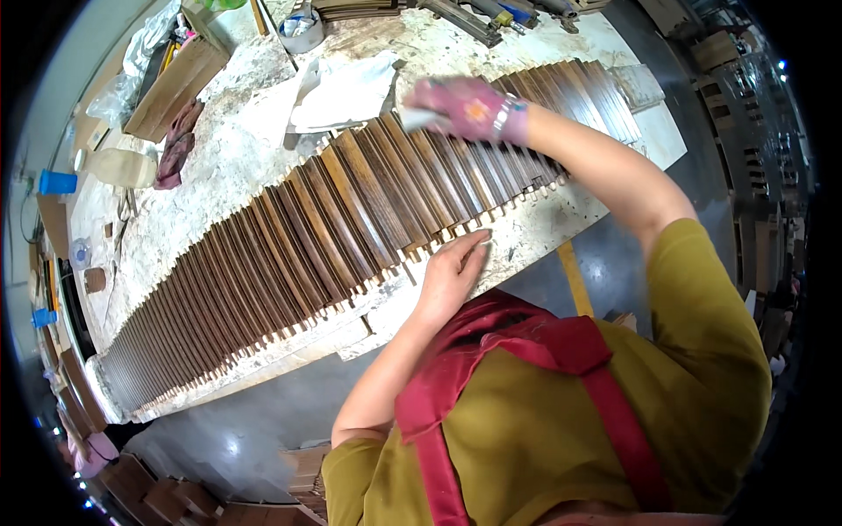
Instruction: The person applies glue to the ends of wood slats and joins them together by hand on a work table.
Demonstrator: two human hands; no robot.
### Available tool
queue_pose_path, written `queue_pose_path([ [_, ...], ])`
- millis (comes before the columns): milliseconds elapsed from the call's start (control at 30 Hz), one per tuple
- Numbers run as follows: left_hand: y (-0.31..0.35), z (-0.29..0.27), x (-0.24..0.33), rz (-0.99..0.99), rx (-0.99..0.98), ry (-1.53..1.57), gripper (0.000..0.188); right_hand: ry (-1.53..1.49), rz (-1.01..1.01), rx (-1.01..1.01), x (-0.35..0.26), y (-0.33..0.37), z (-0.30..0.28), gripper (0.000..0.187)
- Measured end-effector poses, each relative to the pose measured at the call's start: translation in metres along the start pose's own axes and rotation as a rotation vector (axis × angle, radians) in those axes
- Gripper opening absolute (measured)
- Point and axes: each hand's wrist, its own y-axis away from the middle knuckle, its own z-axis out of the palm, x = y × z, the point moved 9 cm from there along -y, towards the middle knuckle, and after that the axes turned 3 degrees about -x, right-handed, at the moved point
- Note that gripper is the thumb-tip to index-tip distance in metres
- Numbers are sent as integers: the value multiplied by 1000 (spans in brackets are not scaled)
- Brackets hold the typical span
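A long row of brown wooden slats (289,237) with pale narrow ends lies side by side across the table. My right hand (465,107), in a stained purple-pink glove and blurred by motion, is closed on a pale grey-white pad (424,119) over the far ends of the slats. My bare left hand (452,273) is at the near ends of the slats, beside the table's front edge. Its fingers are loosely stretched toward the slat ends, and nothing shows in them.
The stained white table (219,167) carries a crumpled white cloth (346,92), a dark reddish glove (178,145), a plastic jug (123,167) and a wooden box (175,88) of odds and ends. Behind stand a small tub (301,35) and metal clamps (465,19).
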Motion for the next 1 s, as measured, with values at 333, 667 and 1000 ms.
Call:
queue_pose_path([
  [333,5,-24,79,457,190,-775,39,-85,66,81,-5,61,-31,41],
  [667,-11,-24,58,457,141,-949,45,269,193,174,15,-13,-12,37],
  [1000,-12,-25,61,490,70,-918,49,173,342,254,37,2,-14,45],
])
